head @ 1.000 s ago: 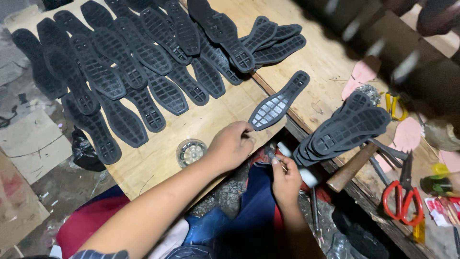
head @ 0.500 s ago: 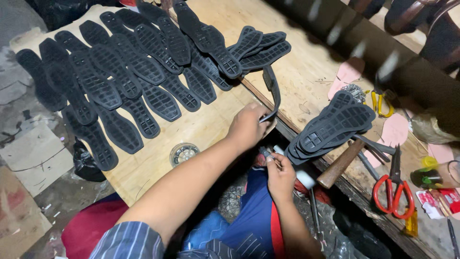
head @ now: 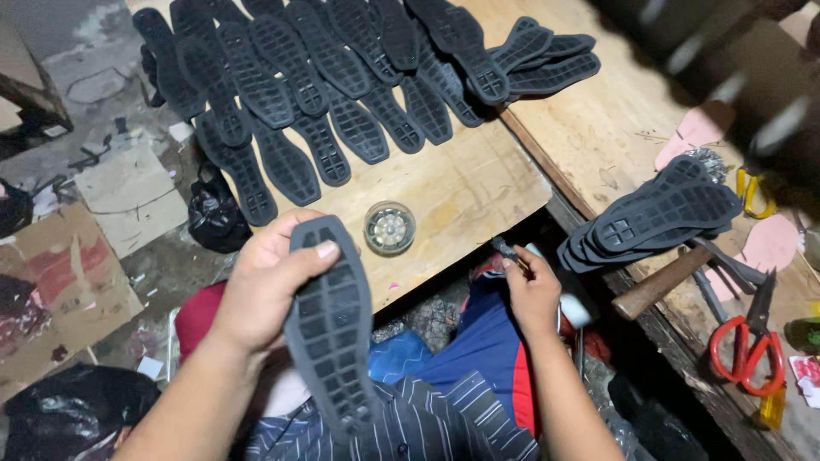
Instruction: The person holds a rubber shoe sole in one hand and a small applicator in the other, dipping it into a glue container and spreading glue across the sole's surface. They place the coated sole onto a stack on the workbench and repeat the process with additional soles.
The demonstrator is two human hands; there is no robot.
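Head view: the left hand point(head: 265, 286) has its grip clamped on a dark sole point(head: 331, 329), thumb across its top, at seven o'clock of the frame. At five o'clock, the right hand point(head: 531, 294) pinches a small brush point(head: 506, 250) beside the counter point(head: 461, 192).

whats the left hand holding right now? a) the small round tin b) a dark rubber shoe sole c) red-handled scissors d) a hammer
b: the left hand grips a dark rubber shoe sole, tread side up, with the thumb across its upper end, while the red-handled scissors, hammer and small round tin lie untouched on the boards.
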